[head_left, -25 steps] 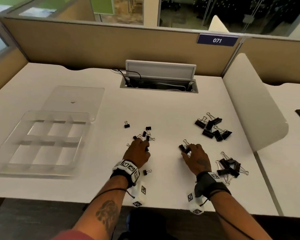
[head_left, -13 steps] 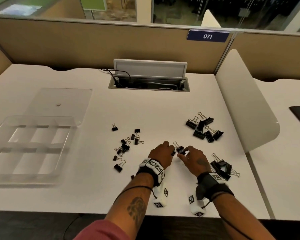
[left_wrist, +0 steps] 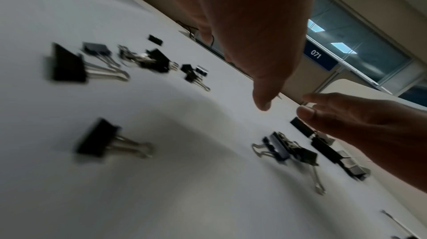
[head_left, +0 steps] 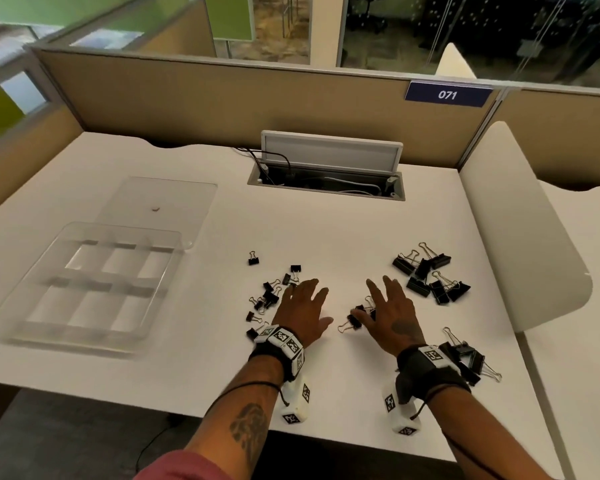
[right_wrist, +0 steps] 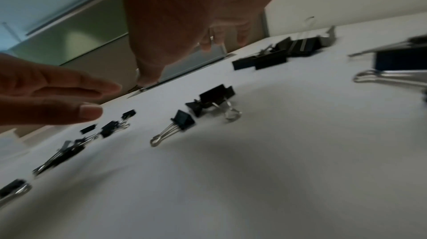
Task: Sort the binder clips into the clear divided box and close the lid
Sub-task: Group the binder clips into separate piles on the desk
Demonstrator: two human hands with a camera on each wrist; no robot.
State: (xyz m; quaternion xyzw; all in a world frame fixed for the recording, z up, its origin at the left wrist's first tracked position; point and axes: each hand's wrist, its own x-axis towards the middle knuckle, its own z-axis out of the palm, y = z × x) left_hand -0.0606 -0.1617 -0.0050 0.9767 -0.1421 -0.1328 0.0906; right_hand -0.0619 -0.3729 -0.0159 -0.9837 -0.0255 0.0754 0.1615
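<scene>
Under the spread, empty right hand at lower centre, medium binder clips lie partly hidden; left hand, also spread, covers some small clips.

We are reaching both bare forearms forward from the bottom of the head view, side by side and roughly parallel. Our left hand is hovering palm down with its fingers straight and spread, the thumb sticking out toward the right. Our right hand is mirroring it close beside, also palm down, fingers extended and fanned, thumb pointing toward the left hand. Neither hand is gripping anything. Each wrist is wearing a dark strap carrying a white block with black-and-white square markers. Our left forearm is showing a dark tattoo, and a dark red sleeve is covering the upper arm.
</scene>
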